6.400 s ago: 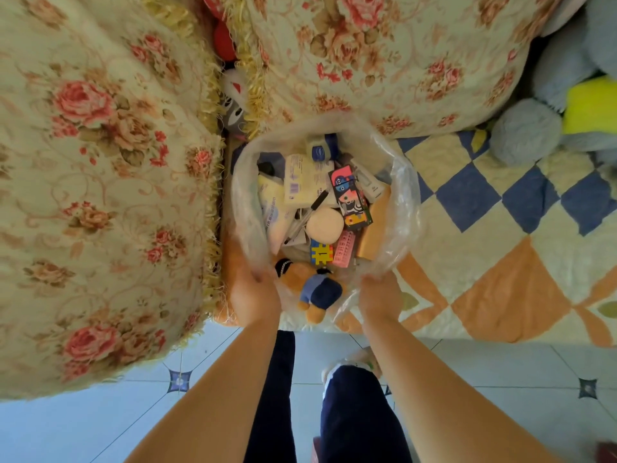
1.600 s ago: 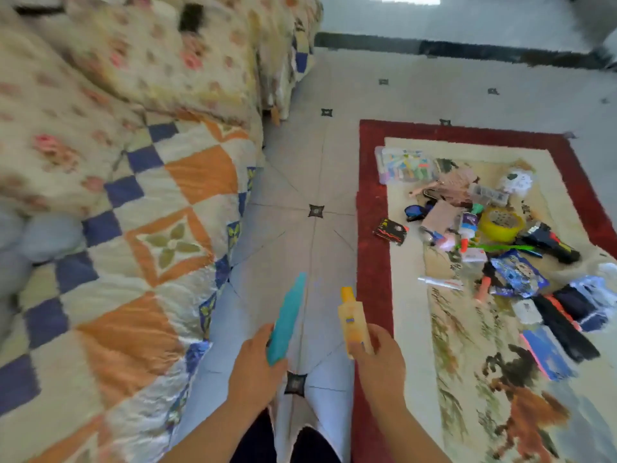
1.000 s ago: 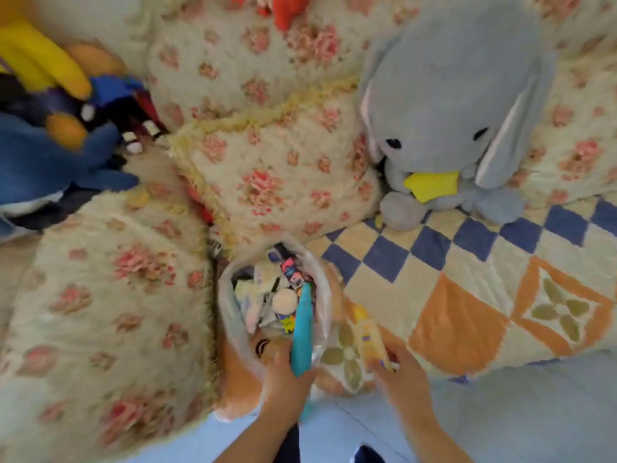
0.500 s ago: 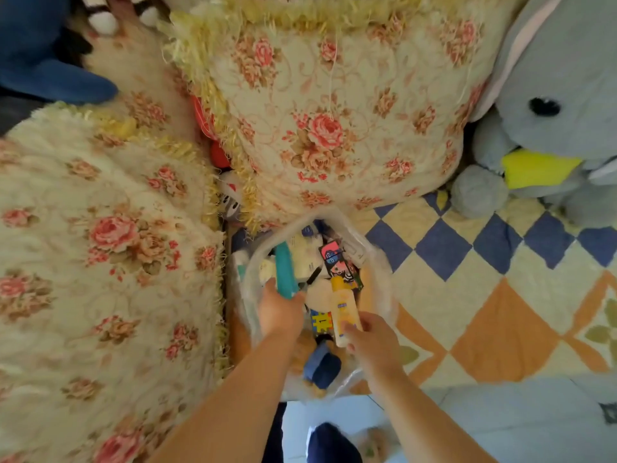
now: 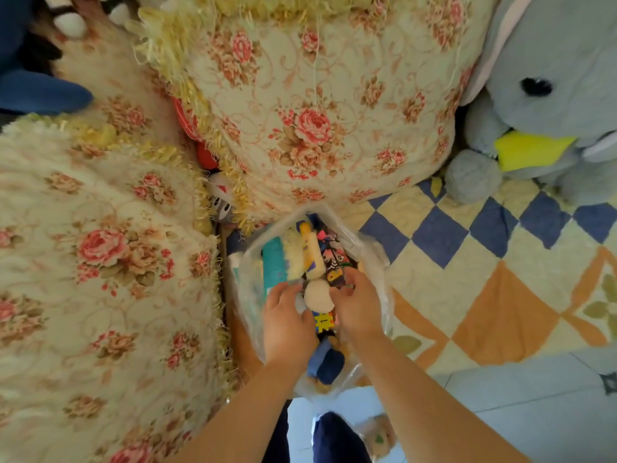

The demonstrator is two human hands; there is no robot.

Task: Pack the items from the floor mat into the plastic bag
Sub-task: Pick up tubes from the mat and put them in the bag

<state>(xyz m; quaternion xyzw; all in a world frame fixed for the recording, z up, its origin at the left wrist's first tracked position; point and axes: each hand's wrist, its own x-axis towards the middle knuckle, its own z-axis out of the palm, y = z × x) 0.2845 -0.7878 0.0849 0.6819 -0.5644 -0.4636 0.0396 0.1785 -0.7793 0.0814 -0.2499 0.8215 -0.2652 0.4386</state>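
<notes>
The clear plastic bag (image 5: 369, 250) stands open on the quilt edge between two cushions. Inside lie a teal tube (image 5: 273, 262), a yellow bottle (image 5: 311, 253), a cartoon-printed card (image 5: 332, 262), a cream round pad (image 5: 317, 295), a yellow puzzle piece (image 5: 323, 322) and a small plush toy (image 5: 325, 362). Both hands are down in the bag's mouth. My left hand (image 5: 287, 319) sits just below the teal tube, its loosely bent fingers touching the cream pad. My right hand (image 5: 359, 305) is on the pad's other side, fingers relaxed, apart from the yellow bottle.
Floral cushions press against the bag from behind (image 5: 317, 111) and from the left (image 5: 93, 262). A grey plush animal (image 5: 551, 95) sits at the right on the checkered quilt (image 5: 484, 279). Pale tiled floor (image 5: 517, 412) lies below.
The teal tube and the yellow bottle have left my hands and now lie in the bag. Both hands have sunk lower around the cream pad.
</notes>
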